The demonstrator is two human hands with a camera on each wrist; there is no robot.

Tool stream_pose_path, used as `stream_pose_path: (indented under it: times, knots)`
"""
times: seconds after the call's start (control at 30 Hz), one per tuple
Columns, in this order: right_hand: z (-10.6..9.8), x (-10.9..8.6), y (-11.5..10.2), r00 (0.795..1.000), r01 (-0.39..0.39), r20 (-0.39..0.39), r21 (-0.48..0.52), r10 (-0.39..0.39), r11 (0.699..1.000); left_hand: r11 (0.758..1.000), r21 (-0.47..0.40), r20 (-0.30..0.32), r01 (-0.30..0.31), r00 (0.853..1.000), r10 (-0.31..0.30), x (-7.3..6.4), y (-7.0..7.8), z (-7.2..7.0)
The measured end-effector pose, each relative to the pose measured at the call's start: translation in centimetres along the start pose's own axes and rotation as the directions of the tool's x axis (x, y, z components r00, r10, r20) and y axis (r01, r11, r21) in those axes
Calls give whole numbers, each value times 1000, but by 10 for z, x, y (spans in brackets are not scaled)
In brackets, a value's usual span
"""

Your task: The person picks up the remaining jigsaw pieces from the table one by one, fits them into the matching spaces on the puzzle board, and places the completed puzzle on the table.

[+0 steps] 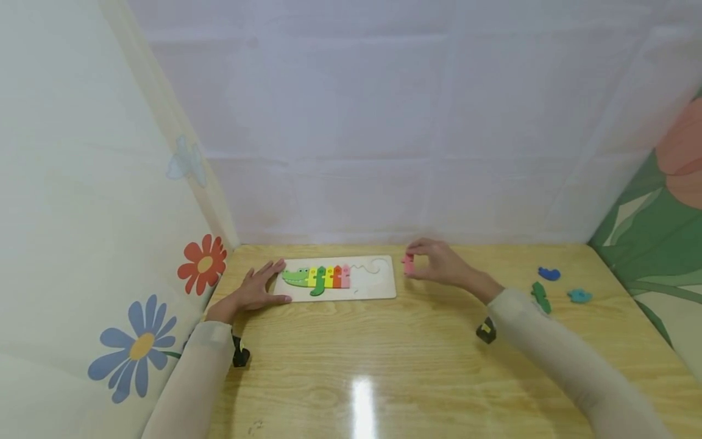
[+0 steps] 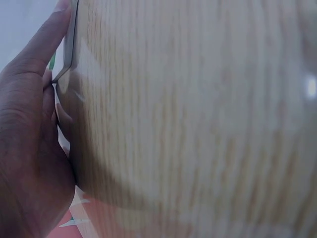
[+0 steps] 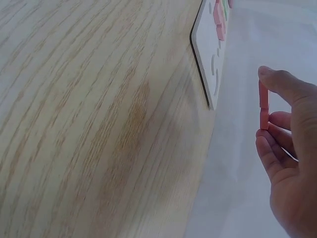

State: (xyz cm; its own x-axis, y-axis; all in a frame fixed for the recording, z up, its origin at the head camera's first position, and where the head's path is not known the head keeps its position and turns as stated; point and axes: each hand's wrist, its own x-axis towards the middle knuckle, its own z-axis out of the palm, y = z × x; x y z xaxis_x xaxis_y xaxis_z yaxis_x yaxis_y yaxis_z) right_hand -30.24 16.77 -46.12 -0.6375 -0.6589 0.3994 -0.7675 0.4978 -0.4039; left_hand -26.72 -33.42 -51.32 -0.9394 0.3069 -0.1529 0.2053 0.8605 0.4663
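Note:
A pale wooden puzzle board [image 1: 378, 286] lies on the table, with a crocodile of green, yellow, orange-red and pink pieces [image 1: 329, 277] set into its left and middle part. My left hand [image 1: 256, 290] is spread at the board's left end, thumb along the near edge and forefinger at the far corner. In the left wrist view the thumb [image 2: 42, 42] lies straight beside the board's edge. Just past the board's right end, my right hand [image 1: 441, 263] pinches a pink puzzle piece [image 1: 408, 264] between thumb and fingers. The right wrist view shows that pink piece [image 3: 264, 106] edge-on, raised off the table.
On the table's right side lie a blue piece [image 1: 549, 274], a dark green piece [image 1: 540, 297] and a turquoise piece [image 1: 579, 296], near the right forearm. A pale cloth wall [image 1: 351, 183] stands behind the table, with flower-patterned cloth at both sides.

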Motion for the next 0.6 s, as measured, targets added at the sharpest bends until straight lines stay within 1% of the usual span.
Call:
stream_pose_path:
  times: [0.17,0.4,0.6]
  knots:
    - [5,4,-1,1000,9,-3,7,-9,1000,1000,2,-9,-9,1000,9,0,-1,1]
    - [10,10,-5,1000,-11,19,12,11,1000,1000,-3,-13,-22,1000,22,-1,-1,-1]
    - [14,13,-9,999,-10,34,43,8,999,1000,-11,-17,-28,999,28,-1,0,-1]
